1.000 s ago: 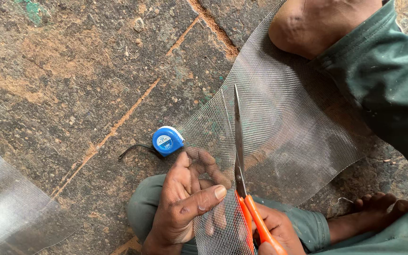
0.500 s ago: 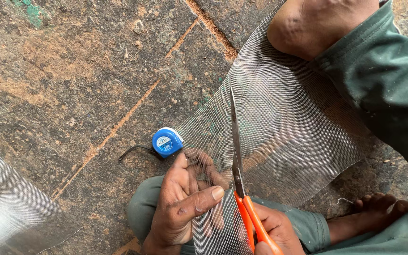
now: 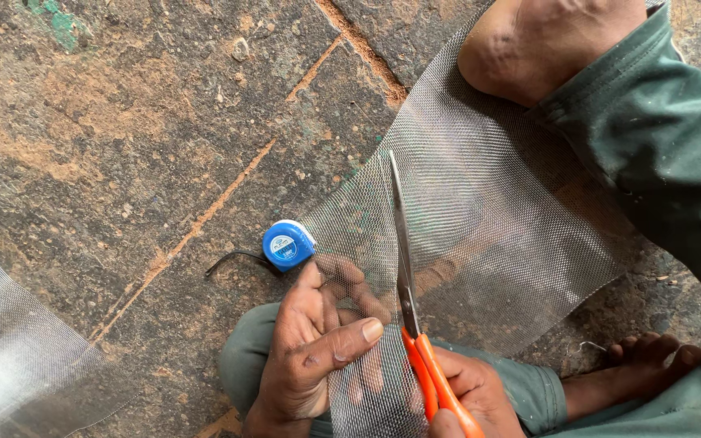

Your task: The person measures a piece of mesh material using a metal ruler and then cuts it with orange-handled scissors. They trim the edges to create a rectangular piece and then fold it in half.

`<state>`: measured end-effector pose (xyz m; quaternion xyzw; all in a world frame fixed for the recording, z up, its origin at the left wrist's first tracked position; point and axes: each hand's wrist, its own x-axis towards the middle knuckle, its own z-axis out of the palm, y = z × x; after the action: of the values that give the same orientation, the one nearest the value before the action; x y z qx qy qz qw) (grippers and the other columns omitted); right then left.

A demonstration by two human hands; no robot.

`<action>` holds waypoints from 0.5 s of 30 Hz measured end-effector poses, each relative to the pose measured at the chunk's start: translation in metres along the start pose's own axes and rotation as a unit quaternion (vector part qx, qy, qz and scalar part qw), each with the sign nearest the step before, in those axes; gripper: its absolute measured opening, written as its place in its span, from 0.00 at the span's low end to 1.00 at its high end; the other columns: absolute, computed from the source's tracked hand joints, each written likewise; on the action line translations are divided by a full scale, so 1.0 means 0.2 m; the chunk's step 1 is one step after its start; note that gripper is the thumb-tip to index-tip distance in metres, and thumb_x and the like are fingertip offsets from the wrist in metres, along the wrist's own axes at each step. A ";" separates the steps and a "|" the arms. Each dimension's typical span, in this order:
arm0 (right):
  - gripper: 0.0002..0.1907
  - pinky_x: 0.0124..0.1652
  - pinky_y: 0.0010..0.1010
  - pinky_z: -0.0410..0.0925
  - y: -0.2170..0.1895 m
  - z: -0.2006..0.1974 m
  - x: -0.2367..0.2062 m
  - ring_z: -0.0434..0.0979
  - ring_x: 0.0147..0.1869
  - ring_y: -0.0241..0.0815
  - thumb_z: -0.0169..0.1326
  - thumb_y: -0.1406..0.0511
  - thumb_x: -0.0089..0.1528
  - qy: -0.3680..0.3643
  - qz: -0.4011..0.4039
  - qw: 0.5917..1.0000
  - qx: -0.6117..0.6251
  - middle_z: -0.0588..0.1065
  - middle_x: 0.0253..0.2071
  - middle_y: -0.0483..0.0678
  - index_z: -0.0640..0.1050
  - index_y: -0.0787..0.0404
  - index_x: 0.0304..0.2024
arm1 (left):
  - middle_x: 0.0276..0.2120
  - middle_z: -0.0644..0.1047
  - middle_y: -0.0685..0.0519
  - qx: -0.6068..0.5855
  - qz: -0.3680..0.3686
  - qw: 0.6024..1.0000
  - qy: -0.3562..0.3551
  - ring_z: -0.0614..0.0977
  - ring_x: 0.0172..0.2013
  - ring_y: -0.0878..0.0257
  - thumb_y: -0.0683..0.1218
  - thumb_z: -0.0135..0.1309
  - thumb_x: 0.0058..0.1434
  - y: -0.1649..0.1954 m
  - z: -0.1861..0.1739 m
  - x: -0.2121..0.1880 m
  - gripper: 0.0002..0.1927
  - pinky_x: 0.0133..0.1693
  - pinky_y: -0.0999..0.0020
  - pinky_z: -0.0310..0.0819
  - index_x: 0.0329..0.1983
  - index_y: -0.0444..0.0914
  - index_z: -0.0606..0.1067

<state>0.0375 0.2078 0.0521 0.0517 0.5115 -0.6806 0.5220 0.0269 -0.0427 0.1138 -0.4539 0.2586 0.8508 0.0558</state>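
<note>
A sheet of fine grey wire mesh point(image 3: 488, 211) lies across the stone floor and over my lap. My left hand point(image 3: 318, 349) pinches the mesh's near edge, thumb on top and fingers under it. My right hand point(image 3: 468, 397) grips orange-handled scissors point(image 3: 406, 276), whose long steel blades point away from me along the mesh, closed or nearly so. A small blue round tape measure point(image 3: 287, 243) with a black strap rests on the floor just left of the mesh, beside my left hand.
My bare foot point(image 3: 545, 45) presses the mesh's far end; my other foot point(image 3: 651, 361) sits at lower right. Green trouser legs point(image 3: 659, 138) frame the right side. Another piece of mesh point(image 3: 10, 357) lies at lower left on the rough stone floor point(image 3: 123, 122).
The scissors' tip has shifted slightly left and toward me along the mesh. My left hand keeps its hold on the mesh edge. The tape measure has not moved.
</note>
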 end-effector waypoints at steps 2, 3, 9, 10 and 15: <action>0.43 0.65 0.47 0.62 0.00 0.00 0.00 0.77 0.63 0.52 0.59 0.47 0.62 0.011 0.021 1.000 -0.017 0.78 0.55 0.66 0.71 0.80 0.63 | 0.34 0.78 0.43 0.004 0.008 1.000 -0.007 0.80 0.32 0.65 0.35 0.60 0.49 0.00 -0.01 0.00 0.30 0.36 0.73 0.79 0.55 0.28 0.63; 0.44 0.63 0.45 0.64 0.00 -0.01 0.00 0.78 0.60 0.49 0.60 0.47 0.61 0.009 0.035 0.999 -0.015 0.80 0.53 0.65 0.72 0.80 0.63 | 0.35 0.78 0.42 0.006 0.012 1.000 -0.010 0.80 0.32 0.65 0.35 0.60 0.50 0.00 -0.01 0.00 0.30 0.35 0.74 0.78 0.55 0.28 0.63; 0.40 0.54 0.35 0.67 -0.04 -0.04 0.03 0.78 0.47 0.38 0.61 0.49 0.60 0.002 0.047 0.999 -0.018 0.81 0.42 0.55 0.73 0.76 0.61 | 0.37 0.78 0.40 -0.056 0.004 0.997 -0.049 0.81 0.32 0.61 0.35 0.61 0.52 -0.01 -0.02 -0.01 0.32 0.31 0.68 0.80 0.59 0.28 0.60; 0.39 0.53 0.32 0.69 -0.06 -0.04 0.04 0.78 0.45 0.36 0.61 0.51 0.60 0.009 0.041 0.999 -0.024 0.80 0.41 0.52 0.75 0.77 0.60 | 0.37 0.78 0.41 -0.042 0.007 0.998 -0.046 0.81 0.34 0.62 0.35 0.61 0.51 -0.01 -0.02 0.00 0.32 0.34 0.69 0.81 0.58 0.28 0.60; 0.30 0.21 0.23 0.67 -0.16 -0.06 0.13 0.70 0.22 0.30 0.71 0.64 0.52 -0.019 0.104 0.994 0.028 0.70 0.27 0.45 0.76 0.75 0.51 | 0.37 0.77 0.39 -0.013 0.033 0.998 -0.047 0.82 0.35 0.63 0.35 0.60 0.51 -0.01 -0.02 0.01 0.32 0.37 0.71 0.83 0.58 0.26 0.60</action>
<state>-0.0041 0.1969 0.0522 0.1061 0.4740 -0.6375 0.5980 0.0296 -0.0430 0.1101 -0.4055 0.2596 0.8758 0.0343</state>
